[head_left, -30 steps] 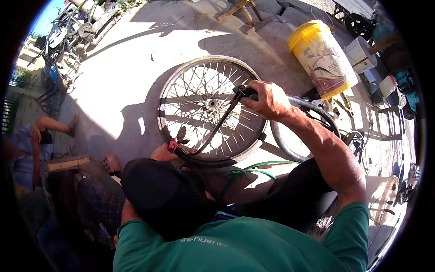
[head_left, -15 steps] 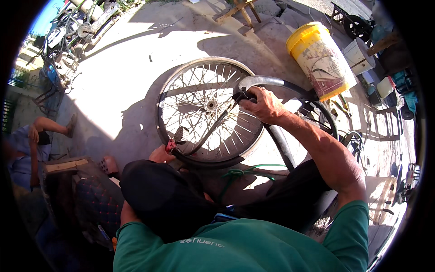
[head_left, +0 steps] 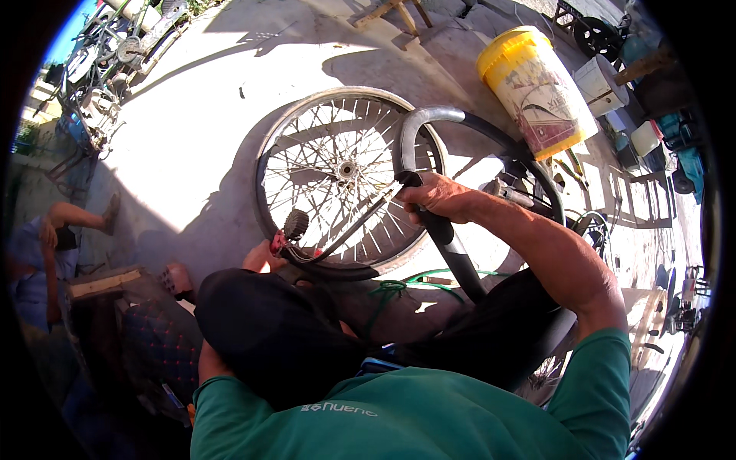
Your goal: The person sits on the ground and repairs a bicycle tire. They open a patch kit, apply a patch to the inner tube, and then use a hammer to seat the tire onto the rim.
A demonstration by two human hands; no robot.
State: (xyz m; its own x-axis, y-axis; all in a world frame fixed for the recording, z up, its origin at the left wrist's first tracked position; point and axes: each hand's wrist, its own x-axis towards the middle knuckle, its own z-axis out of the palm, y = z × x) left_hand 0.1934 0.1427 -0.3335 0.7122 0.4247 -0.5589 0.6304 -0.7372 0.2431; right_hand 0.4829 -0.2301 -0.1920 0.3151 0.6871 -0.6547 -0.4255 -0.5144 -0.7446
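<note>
A spoked wheel with a dark tyre [head_left: 346, 170] lies flat on the ground before me. My right hand [head_left: 438, 196] is closed around an inflated black inner tube [head_left: 437, 115] at the wheel's right side, and one end of a thin dark hose [head_left: 354, 232] meets the tube at my fingers. The hose curves down over the spokes towards a red fitting [head_left: 278, 244] at the wheel's near left edge. My left hand [head_left: 261, 257], partly hidden by my knee, has its fingers closed at this fitting. A ribbed black piece [head_left: 296, 224] sticks up beside it.
A yellow-topped bucket [head_left: 537, 92] stands at the far right, beside a smaller white bucket [head_left: 601, 90]. Green cord [head_left: 391, 287] lies by my knees. Bicycle parts [head_left: 96, 107] are heaped at the far left. Another person's leg [head_left: 80, 218] shows at left, near a padded seat [head_left: 157, 337].
My right hand has come nearer to me with the tube, and the tube's bend now stands clear above it. The ribbed black piece has tipped more upright. My left hand stays at the red fitting.
</note>
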